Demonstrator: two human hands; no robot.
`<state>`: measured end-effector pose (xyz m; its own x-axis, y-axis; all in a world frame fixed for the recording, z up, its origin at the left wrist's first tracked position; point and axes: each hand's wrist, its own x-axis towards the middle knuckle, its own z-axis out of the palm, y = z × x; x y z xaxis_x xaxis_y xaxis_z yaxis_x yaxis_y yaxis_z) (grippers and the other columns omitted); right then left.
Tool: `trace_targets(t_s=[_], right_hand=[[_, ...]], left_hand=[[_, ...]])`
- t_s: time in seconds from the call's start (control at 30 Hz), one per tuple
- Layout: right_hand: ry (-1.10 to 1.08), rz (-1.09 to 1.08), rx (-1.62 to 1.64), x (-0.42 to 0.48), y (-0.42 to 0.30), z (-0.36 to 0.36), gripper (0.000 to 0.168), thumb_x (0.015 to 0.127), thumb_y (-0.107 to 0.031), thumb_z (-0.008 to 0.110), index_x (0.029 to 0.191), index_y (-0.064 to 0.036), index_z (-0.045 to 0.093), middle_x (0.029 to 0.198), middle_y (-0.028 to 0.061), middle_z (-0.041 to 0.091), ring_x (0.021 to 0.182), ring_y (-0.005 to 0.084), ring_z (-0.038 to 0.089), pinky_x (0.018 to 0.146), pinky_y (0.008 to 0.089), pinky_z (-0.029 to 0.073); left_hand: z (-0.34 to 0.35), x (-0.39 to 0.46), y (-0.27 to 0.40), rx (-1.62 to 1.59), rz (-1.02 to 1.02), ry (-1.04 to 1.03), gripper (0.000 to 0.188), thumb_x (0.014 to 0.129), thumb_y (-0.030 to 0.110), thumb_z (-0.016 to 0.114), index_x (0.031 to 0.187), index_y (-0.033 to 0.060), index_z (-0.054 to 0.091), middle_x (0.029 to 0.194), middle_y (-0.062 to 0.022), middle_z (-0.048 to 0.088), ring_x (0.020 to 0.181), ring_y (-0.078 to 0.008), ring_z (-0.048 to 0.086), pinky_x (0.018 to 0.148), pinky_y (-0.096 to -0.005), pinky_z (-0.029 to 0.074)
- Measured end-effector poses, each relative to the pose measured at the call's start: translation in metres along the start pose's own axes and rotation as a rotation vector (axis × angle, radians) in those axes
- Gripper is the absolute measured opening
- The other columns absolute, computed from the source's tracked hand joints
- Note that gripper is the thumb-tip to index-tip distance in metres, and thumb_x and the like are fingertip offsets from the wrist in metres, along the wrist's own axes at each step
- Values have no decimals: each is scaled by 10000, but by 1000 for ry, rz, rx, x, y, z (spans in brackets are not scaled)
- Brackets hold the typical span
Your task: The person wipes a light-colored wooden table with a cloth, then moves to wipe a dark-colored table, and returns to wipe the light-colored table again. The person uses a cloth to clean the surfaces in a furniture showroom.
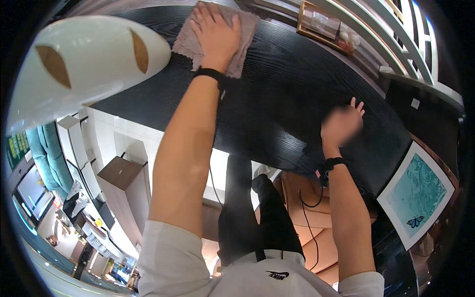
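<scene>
My left hand [219, 37] lies spread on a greyish-pink cloth [250, 35] near the far edge of a black wood-grain tabletop [282, 85]. The palm presses the cloth flat, and the fingers are apart on top of it. To the right, my right hand [342, 124] rests on the bare black top; part of it is blurred, and a few fingertips show extended. Nothing shows in it. Both wrists wear a black band. A glossy white rounded piece with brown leaf-shaped marks [53, 67] stands just left of the cloth.
A framed teal picture with a butterfly [419, 193] leans at the right. White slats [374, 33] and a wooden tray with small packets [300, 18] lie beyond the far edge. An orange-brown leather seat [311, 219] with a black cable is below; a brown-topped cabinet [120, 172] is at lower left.
</scene>
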<state>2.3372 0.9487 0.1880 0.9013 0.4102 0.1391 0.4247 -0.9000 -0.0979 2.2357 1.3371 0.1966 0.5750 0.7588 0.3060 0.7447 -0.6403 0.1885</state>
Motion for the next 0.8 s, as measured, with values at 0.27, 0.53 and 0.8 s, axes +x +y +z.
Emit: trace_targets(t_s=[0.27,0.53,0.8], right_hand=[[164,-88,-124,2,13,23,466,1001,-178,517,1444,-35,522,1621,187,433,1535,408,331,1243,543,262],[124,49,129,1,-12,6,567,1041,-333,429,1573,-142,467,1682,195,344,1566,431,269,1269,596,191],[73,-53,85,-5,-2,7,553,1039,-297,437,1567,-132,462,1682,187,343,1559,415,291,1261,600,208]], left_hand=[[-61,-170,8,-158,71,-187,796,1030,469,544,1627,-3,309,1719,-233,231,1603,-381,194,1288,-565,150],[-84,-246,-95,-41,-196,-56,827,1025,516,530,1649,32,287,1734,-214,208,1617,-385,148,1294,-570,105],[-81,-167,-213,120,-461,-9,815,1074,546,379,1633,-38,273,1708,-275,230,1597,-418,194,1292,-536,116]])
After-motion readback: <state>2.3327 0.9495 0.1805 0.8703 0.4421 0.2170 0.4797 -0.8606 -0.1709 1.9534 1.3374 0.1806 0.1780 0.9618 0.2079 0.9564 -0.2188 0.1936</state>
